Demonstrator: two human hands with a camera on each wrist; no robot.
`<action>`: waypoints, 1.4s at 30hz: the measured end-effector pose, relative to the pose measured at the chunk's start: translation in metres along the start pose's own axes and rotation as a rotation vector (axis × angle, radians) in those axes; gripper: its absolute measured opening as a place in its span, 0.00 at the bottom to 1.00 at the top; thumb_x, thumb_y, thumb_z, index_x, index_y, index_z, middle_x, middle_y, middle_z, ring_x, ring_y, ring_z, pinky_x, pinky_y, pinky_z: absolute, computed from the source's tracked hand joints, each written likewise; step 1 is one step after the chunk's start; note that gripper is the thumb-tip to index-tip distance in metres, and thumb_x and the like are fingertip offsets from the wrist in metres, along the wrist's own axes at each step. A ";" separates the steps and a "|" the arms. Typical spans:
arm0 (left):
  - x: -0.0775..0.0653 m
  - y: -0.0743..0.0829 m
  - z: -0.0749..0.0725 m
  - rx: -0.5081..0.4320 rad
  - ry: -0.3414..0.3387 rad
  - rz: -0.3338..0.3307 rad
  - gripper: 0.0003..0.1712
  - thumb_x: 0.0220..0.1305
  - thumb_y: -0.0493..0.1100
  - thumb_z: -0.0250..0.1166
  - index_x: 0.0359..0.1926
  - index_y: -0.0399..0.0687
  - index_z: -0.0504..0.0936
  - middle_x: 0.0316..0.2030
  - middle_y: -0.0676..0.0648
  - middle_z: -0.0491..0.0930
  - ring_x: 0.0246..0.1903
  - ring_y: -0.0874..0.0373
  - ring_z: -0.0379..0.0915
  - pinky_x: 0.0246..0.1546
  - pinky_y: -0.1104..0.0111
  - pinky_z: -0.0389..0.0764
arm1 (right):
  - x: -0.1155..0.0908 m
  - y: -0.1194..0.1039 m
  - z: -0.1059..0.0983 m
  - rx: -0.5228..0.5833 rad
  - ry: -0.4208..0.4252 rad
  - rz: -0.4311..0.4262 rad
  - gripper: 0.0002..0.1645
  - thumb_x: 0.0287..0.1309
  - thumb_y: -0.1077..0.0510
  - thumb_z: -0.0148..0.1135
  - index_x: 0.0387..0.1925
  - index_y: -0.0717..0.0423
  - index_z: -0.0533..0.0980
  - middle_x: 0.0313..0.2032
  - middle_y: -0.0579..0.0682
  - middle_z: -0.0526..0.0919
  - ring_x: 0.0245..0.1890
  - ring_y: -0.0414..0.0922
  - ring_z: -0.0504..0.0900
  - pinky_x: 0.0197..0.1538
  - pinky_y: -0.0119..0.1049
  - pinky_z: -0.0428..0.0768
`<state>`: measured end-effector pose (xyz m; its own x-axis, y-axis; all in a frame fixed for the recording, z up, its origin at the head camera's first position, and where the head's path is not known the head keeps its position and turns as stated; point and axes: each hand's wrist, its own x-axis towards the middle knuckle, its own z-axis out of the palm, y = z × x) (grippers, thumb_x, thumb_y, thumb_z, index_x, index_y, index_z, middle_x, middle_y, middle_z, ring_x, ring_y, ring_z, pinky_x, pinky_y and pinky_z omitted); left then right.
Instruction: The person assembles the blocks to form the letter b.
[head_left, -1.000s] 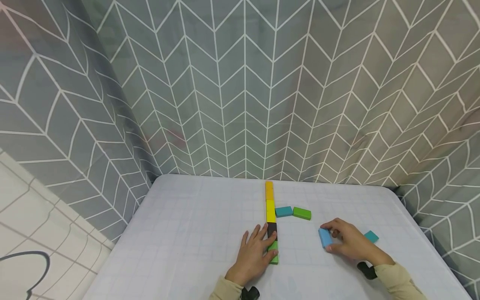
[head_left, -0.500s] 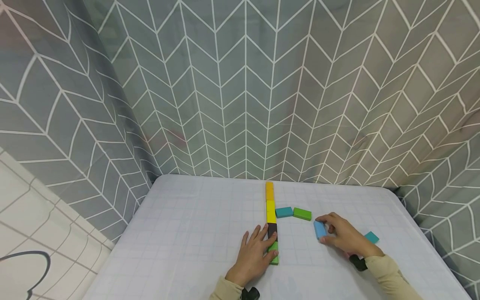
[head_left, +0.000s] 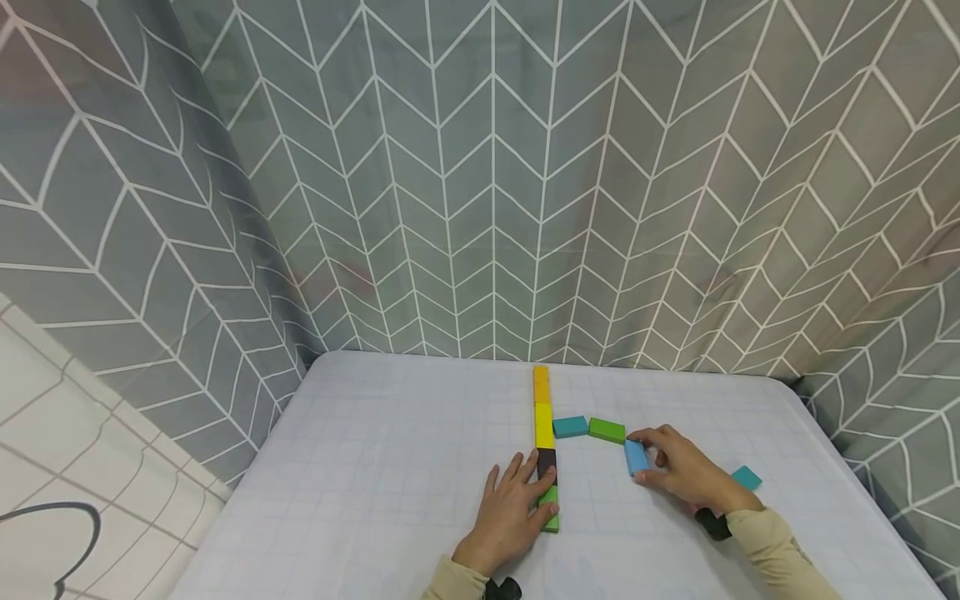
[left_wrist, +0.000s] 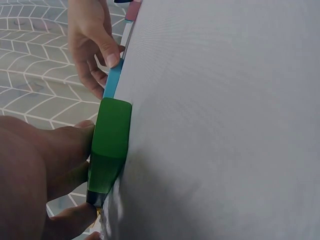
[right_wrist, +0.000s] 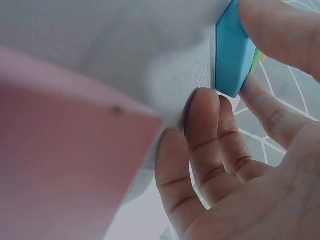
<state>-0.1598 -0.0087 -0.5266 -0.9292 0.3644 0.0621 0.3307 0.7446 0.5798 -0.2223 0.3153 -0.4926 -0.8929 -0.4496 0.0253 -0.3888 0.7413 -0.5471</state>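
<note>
My right hand (head_left: 693,475) pinches a light blue block (head_left: 636,457) between thumb and index finger. In the right wrist view that blue block (right_wrist: 232,55) lies on the white surface, other fingers curled beside it. Its far end sits at the right end of a green block (head_left: 607,430); whether they touch I cannot tell. A teal block (head_left: 571,427) joins that green one to a column of orange (head_left: 542,384), yellow (head_left: 543,426), black (head_left: 547,467) and green blocks (head_left: 551,521). My left hand (head_left: 506,517) rests with spread fingers on the column's black and near green blocks.
Another teal block (head_left: 746,477) lies right of my right hand. A pink block (right_wrist: 75,150) is close under the right wrist, mostly hidden in the head view. The white table (head_left: 390,467) ends at a patterned grey curtain (head_left: 487,208).
My right hand has slid the light blue block leftward and slightly away from me, up to the end of the green block. The left hand stays in place.
</note>
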 end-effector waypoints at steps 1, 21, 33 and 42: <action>0.000 0.000 0.000 0.001 -0.001 0.000 0.30 0.73 0.55 0.68 0.72 0.57 0.79 0.79 0.43 0.66 0.80 0.38 0.58 0.75 0.30 0.57 | 0.000 0.000 0.000 0.001 -0.002 0.004 0.37 0.61 0.50 0.78 0.66 0.59 0.75 0.49 0.54 0.78 0.36 0.36 0.70 0.37 0.29 0.73; 0.001 0.002 0.003 -0.003 -0.009 -0.011 0.30 0.72 0.55 0.69 0.72 0.59 0.79 0.79 0.43 0.66 0.80 0.38 0.58 0.75 0.30 0.56 | -0.026 0.015 -0.019 -0.079 0.042 0.018 0.44 0.56 0.45 0.81 0.69 0.60 0.75 0.52 0.51 0.83 0.47 0.49 0.83 0.49 0.45 0.84; -0.001 0.002 0.000 -0.011 -0.020 -0.014 0.30 0.73 0.54 0.68 0.73 0.58 0.79 0.80 0.43 0.65 0.80 0.38 0.57 0.76 0.30 0.55 | -0.087 0.052 -0.033 -0.099 0.123 0.041 0.33 0.48 0.52 0.85 0.57 0.50 0.84 0.54 0.49 0.86 0.52 0.22 0.75 0.48 0.25 0.78; 0.000 0.002 -0.001 -0.012 -0.017 -0.018 0.30 0.73 0.55 0.68 0.73 0.57 0.79 0.80 0.43 0.65 0.81 0.39 0.57 0.76 0.30 0.55 | -0.100 0.057 -0.032 -0.113 0.163 0.046 0.25 0.46 0.58 0.85 0.49 0.49 0.86 0.44 0.40 0.87 0.45 0.22 0.77 0.46 0.14 0.69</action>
<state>-0.1594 -0.0082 -0.5245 -0.9320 0.3606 0.0378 0.3119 0.7444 0.5904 -0.1631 0.4186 -0.4991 -0.9315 -0.3344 0.1431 -0.3621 0.8145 -0.4533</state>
